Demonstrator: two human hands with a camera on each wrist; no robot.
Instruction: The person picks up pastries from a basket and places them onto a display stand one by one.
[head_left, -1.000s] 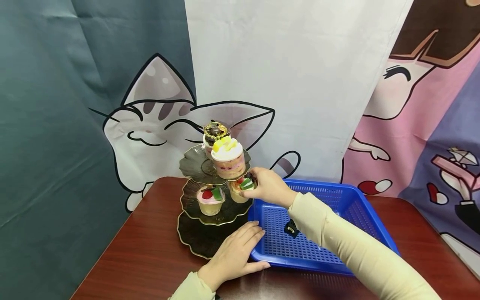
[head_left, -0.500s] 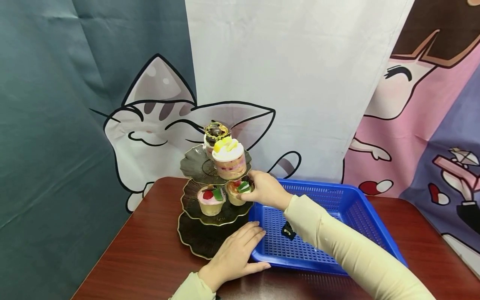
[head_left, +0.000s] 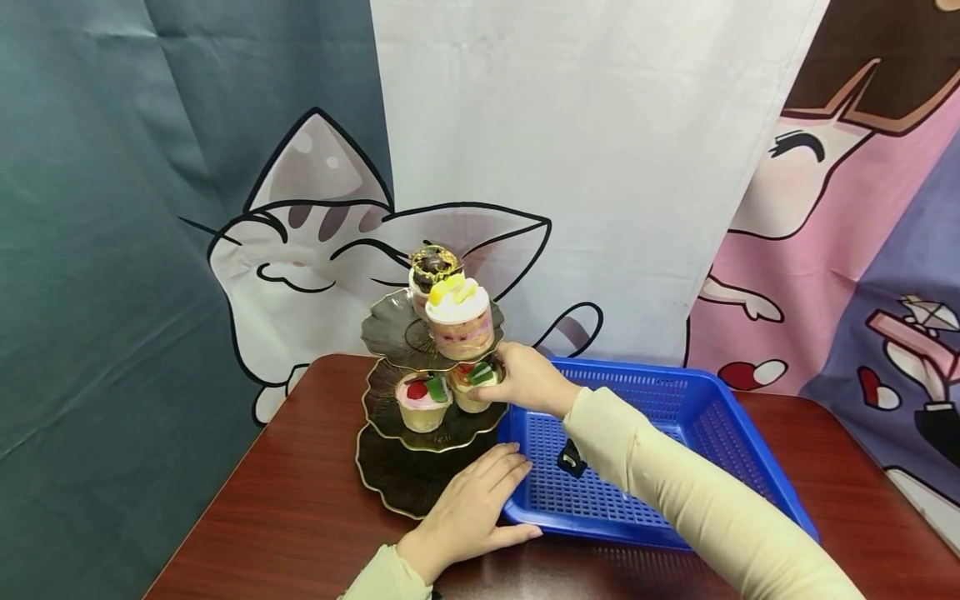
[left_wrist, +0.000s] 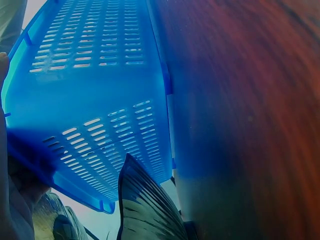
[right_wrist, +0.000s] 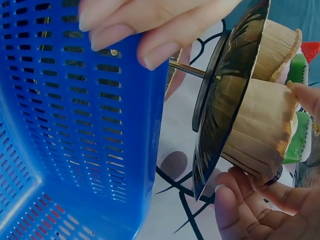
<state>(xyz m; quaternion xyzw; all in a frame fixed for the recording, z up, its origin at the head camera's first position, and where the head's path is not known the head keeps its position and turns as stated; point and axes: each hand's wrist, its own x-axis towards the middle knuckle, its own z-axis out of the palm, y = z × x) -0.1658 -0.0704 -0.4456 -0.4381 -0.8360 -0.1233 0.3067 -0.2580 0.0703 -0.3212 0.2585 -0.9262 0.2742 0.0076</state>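
Observation:
My right hand [head_left: 536,379] pinches a cupcake [head_left: 467,402] with green and red toppings between thumb and fingers. In the right wrist view its pleated paper cup [right_wrist: 260,125] has its base right at the middle plate [head_left: 450,440] of a dark, gold-rimmed tiered stand. Beside it on that plate sits a pink-topped cupcake [head_left: 422,408] with a red fruit. My left hand [head_left: 468,512] lies with extended fingers over the near left rim of a blue plastic basket [head_left: 637,529], its thumb spread along the front. The left wrist view shows mostly the basket's slotted side [left_wrist: 90,95].
The upper plate [head_left: 386,337] bears a layered dessert cup [head_left: 459,333] with yellow topping and a chocolate-topped cup [head_left: 435,265] behind it. A wide bottom plate [head_left: 390,475] reaches close to the basket. Beneath is a reddish-brown table [head_left: 262,492], with a printed curtain [head_left: 600,167] behind.
My right hand has moved slightly left with the cupcake, bringing it further in over the middle plate and closer to the pink-topped one. My left hand stays on the basket rim.

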